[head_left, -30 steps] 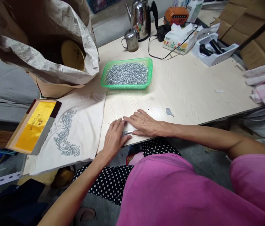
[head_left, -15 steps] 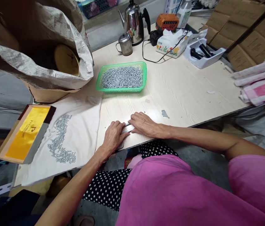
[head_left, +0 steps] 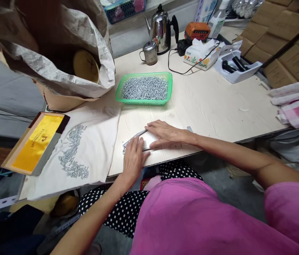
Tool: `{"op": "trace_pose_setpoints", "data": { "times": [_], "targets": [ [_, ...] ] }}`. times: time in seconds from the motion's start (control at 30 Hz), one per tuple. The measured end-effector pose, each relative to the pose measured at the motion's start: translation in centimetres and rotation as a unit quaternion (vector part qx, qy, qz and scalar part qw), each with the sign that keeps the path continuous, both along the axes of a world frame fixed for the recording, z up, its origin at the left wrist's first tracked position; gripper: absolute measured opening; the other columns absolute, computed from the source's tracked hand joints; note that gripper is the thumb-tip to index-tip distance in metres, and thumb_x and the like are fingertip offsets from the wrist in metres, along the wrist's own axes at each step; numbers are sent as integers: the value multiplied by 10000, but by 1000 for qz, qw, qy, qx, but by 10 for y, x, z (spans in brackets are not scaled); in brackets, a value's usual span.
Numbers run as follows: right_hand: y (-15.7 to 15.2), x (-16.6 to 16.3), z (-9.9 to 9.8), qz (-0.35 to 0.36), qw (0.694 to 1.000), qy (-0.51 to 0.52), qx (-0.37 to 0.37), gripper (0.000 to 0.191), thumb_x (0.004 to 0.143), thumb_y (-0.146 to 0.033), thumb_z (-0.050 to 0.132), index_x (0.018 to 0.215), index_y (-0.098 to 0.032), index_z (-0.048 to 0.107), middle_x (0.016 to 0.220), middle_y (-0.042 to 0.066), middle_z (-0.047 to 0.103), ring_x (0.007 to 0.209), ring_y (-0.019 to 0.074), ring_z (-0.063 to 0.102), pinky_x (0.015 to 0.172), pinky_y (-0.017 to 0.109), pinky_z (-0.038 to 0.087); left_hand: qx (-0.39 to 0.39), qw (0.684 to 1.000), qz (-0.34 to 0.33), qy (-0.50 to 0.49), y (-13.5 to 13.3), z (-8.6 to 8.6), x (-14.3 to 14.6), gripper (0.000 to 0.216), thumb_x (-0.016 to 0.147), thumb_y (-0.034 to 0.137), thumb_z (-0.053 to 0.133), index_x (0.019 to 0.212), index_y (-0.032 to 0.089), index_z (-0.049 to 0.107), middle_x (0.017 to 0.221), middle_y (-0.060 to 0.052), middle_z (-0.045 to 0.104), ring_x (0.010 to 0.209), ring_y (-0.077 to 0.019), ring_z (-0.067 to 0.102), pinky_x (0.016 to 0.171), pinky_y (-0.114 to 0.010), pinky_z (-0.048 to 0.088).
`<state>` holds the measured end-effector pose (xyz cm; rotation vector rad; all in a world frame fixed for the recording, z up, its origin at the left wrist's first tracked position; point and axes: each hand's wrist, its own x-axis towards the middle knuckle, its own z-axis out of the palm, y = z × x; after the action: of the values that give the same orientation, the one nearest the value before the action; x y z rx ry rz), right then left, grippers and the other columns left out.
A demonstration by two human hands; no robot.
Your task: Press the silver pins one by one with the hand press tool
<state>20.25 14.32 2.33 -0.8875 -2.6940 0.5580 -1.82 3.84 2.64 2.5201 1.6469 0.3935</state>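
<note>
A long, flat metal piece (head_left: 147,139) with a pale silver middle and darker raised edges lies near the table's front edge. My left hand (head_left: 134,156) is laid across its left part, fingers reaching over it and the thumb at the near edge. Part of the left end shows past the fingers. My right hand (head_left: 162,134) spans the right part, fingertips on the far edge and thumb on the near edge, so that end is hidden. Beyond the hands stands a green plastic basket (head_left: 144,102) filled with small silver metal pins (head_left: 145,88).
More pins (head_left: 72,152) lie in a curved heap on a white cloth (head_left: 98,141) at left. Beside them is a yellow-lined box (head_left: 36,143). A large open sack (head_left: 67,71) stands behind. A metal cup (head_left: 150,54), a kettle (head_left: 160,32) and a tissue box (head_left: 201,55) are farther back.
The metal piece now lies slanted and flatter, with more of it showing. My left hand has turned and lies farther over it; my right hand has spread wider. The view has shifted slightly.
</note>
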Motion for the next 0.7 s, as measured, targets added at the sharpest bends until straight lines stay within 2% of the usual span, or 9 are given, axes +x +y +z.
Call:
{"op": "trace_pose_setpoints", "data": {
  "times": [0.1, 0.17, 0.3, 0.37, 0.43, 0.6, 0.7],
  "targets": [
    [6, -7, 11, -15, 999, 19, 29, 513, 1005, -454, 606, 1415, -149, 559, 1377, 186, 575, 1175, 303, 515, 962, 437, 404, 18, 999, -37, -5, -44, -5, 7, 670, 1018, 367, 568, 1604, 187, 295, 1599, -214, 444, 1532, -390, 329, 1186, -624, 384],
    [2, -25, 18, 16, 998, 21, 57, 368, 1037, -346, 560, 1369, -196, 608, 1320, 148, 611, 1144, 281, 519, 937, 414, 389, 12, 998, -55, -8, -70, -9, 8, 687, 1023, 372, 562, 1620, 196, 270, 1589, -199, 470, 1532, -377, 337, 1188, -619, 398],
    [-19, -74, 23, 171, 979, -35, 103, 170, 1020, -250, 583, 1116, -233, 722, 1176, 98, 644, 1074, 253, 491, 832, 369, 363, 11, 994, -95, -48, -99, -11, -8, 514, 1026, 303, 562, 1519, 194, 468, 1461, -167, 615, 1429, -330, 514, 1141, -541, 500],
    [-29, -92, 20, 229, 964, -52, 126, 130, 1004, -232, 602, 976, -210, 726, 1121, 99, 636, 1056, 250, 478, 805, 367, 357, 28, 993, -95, -70, -106, -8, -20, 400, 1016, 247, 576, 1412, 193, 583, 1345, -147, 697, 1331, -307, 611, 1114, -514, 534],
    [-35, -103, 16, 258, 955, -49, 140, 139, 994, -217, 605, 901, -190, 706, 1078, 101, 626, 1031, 248, 479, 805, 372, 362, 43, 994, -69, -74, -110, -2, -33, 336, 1009, 202, 577, 1339, 198, 641, 1260, -131, 739, 1243, -291, 668, 1089, -508, 555],
    [-36, -112, 2, 290, 950, -8, 119, 112, 994, -153, 573, 910, -173, 646, 1004, 70, 621, 875, 202, 502, 771, 339, 386, 76, 996, 0, -51, -111, 9, -55, 274, 1022, 218, 562, 1266, 221, 686, 1229, -107, 748, 1192, -276, 681, 1038, -480, 582],
    [-35, -115, -7, 280, 954, 22, 105, 116, 991, -119, 550, 910, -174, 611, 922, 47, 617, 790, 191, 488, 708, 331, 380, 114, 988, 87, -53, -93, 16, -80, 248, 1034, 224, 534, 1205, 221, 713, 1133, -101, 753, 1082, -251, 691, 980, -434, 580]
  ]
}}
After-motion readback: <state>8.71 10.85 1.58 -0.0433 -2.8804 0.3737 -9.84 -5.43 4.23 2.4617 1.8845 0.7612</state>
